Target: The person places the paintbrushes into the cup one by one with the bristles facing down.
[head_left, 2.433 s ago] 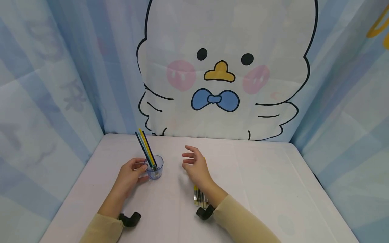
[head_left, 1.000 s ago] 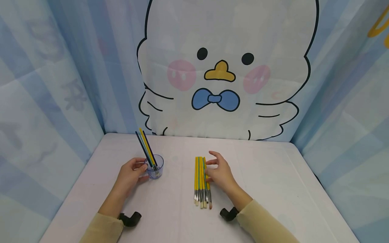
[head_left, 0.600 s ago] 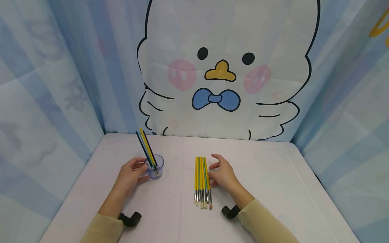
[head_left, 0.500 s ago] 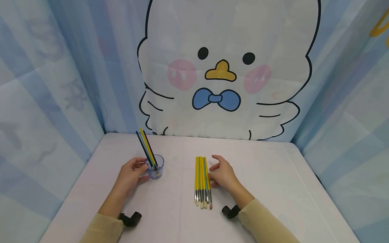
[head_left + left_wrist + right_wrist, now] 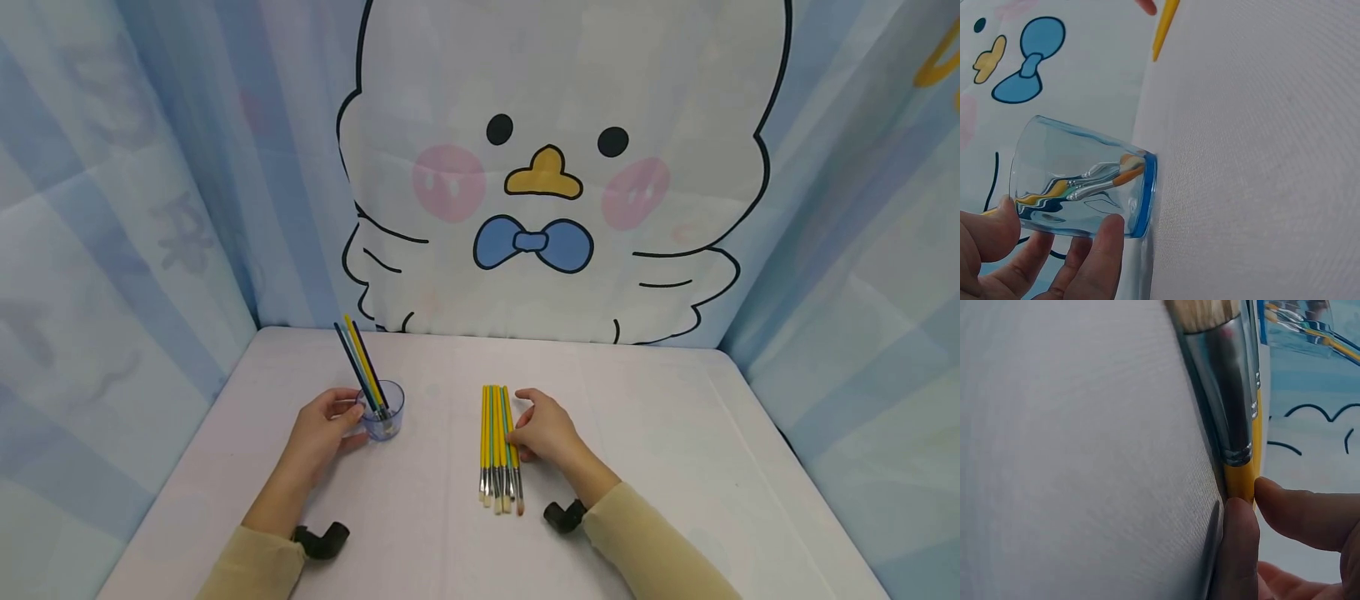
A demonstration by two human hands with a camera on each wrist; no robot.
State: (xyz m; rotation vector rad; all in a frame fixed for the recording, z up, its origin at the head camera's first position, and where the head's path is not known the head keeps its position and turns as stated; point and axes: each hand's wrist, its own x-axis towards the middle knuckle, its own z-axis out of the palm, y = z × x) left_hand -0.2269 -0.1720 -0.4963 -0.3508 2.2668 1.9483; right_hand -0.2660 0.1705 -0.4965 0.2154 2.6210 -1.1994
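My left hand (image 5: 321, 427) grips a clear bluish plastic cup (image 5: 385, 428) on the left half of the table. Several paintbrushes (image 5: 360, 362) lean in it, bristles down, with dark, yellow and teal handles. In the left wrist view, thumb and fingers lie along the wall of the cup (image 5: 1094, 153). Right of the cup, several yellow- and green-handled paintbrushes (image 5: 492, 437) lie side by side, bristles toward me. My right hand (image 5: 551, 431) is at the right end of this row. Up close in the right wrist view, thumb and finger pinch a yellow paintbrush handle (image 5: 1239, 477) just behind its ferrule.
A pale cloth covers the table (image 5: 660, 467). Behind it hangs a curtain (image 5: 540, 308) with a cartoon bird, and striped blue curtains close in both sides. Black curved fittings (image 5: 324, 542) sit at both wrists.
My right hand has come down from above the brushes to their right side, and its thumb and finger have just closed on the rightmost brush. The left hand and cup stay put.
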